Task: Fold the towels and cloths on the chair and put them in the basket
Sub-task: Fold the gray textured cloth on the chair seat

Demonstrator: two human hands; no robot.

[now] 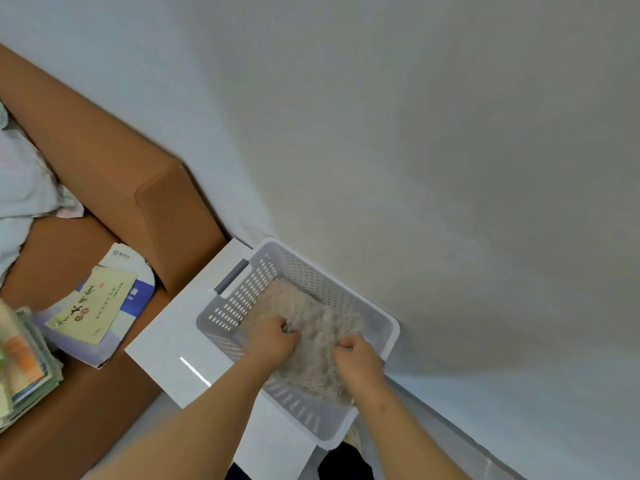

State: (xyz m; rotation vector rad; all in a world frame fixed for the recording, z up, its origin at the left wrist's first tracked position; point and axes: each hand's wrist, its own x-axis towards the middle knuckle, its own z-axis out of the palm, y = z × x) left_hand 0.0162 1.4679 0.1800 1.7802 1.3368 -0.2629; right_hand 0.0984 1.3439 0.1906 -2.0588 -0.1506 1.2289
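Reached down into a white perforated basket (pixel 242 299) with both bare forearms, entering from the lower edge of the view. Held a beige fluffy towel (pixel 311 320) inside it, folded, lying flat on the basket floor and covering most of it. Dug the left hand (pixel 273 337) into the towel's near left part, knuckles up and fingers curled under, grip closed on the pile. Did likewise with the right hand (pixel 356 358) just beside it, nearer the basket's right rim, grip bunched on the same fabric; close together, yet not touching.

Found the basket upright on a glossy white surface (pixel 173 348), its far side against a pale wall (pixel 415 133), with a grey handle (pixel 231 276) on the rim at the far left corner.

Left of the surface, saw a brown upholstered seat (pixel 104 161), probably the chair, though too cropped to be sure. On its cushion, met printed booklets (pixel 104 299) lying loosely overlapped, a yellowish sheet with dark lettering on top. Nearer the left edge, noted a stack of magazines (pixel 20 362), blurred. Higher up at that same edge, caught crumpled white cloths (pixel 24 188) heaped on the seat, unfolded and well apart from the basket.
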